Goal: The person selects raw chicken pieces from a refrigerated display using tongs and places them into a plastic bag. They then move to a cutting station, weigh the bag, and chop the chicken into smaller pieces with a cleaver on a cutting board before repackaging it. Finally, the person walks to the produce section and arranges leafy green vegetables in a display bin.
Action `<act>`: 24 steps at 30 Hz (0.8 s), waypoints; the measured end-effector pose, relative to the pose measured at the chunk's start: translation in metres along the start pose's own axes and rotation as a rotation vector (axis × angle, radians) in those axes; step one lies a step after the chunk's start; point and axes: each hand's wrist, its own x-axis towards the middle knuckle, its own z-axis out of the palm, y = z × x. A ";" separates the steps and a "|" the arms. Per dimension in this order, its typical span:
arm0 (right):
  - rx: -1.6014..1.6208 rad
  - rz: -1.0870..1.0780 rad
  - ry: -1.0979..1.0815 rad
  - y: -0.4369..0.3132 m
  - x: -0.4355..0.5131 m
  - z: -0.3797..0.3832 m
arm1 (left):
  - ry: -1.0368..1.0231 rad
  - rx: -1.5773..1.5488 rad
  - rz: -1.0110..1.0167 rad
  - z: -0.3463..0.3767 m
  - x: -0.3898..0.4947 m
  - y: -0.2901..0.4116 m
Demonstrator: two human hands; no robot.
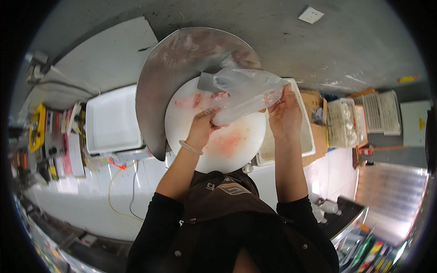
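Observation:
A clear plastic bag (pixel 240 92) is stretched between my hands above a round white cutting board (pixel 184 136). My left hand (pixel 205 124) grips its lower left part, and my right hand (pixel 285 107) holds its right end, where a small label sits. Small pieces of raw meat (pixel 197 100) lie on the board's upper left, one of them (pixel 219 96) beside the bag. A grey flat blade (pixel 206 81), perhaps a cleaver's, shows partly behind the bag. Reddish stains mark the board near its front.
A curved metal guard (pixel 150 102) rises around the board's back and left. A white plastic tray (pixel 112 119) stands at the left, and a white bin (pixel 305 126) at the right, next to cardboard (pixel 315 143). Farther right are plastic crates (pixel 341 123). Cables (pixel 110 198) lie on the floor.

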 end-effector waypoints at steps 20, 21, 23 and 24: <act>-0.890 0.356 -0.440 -0.045 0.018 -0.182 | 0.254 0.085 0.813 0.046 -0.099 -0.020; -1.153 0.428 -0.398 -0.038 0.010 -0.188 | 0.337 0.223 0.852 0.047 -0.112 -0.032; -0.820 0.534 -0.406 -0.022 -0.006 -0.190 | 0.114 0.203 0.718 0.048 -0.147 -0.046; -0.623 0.549 -0.474 -0.010 -0.015 -0.185 | 0.046 0.328 0.685 0.051 -0.159 -0.053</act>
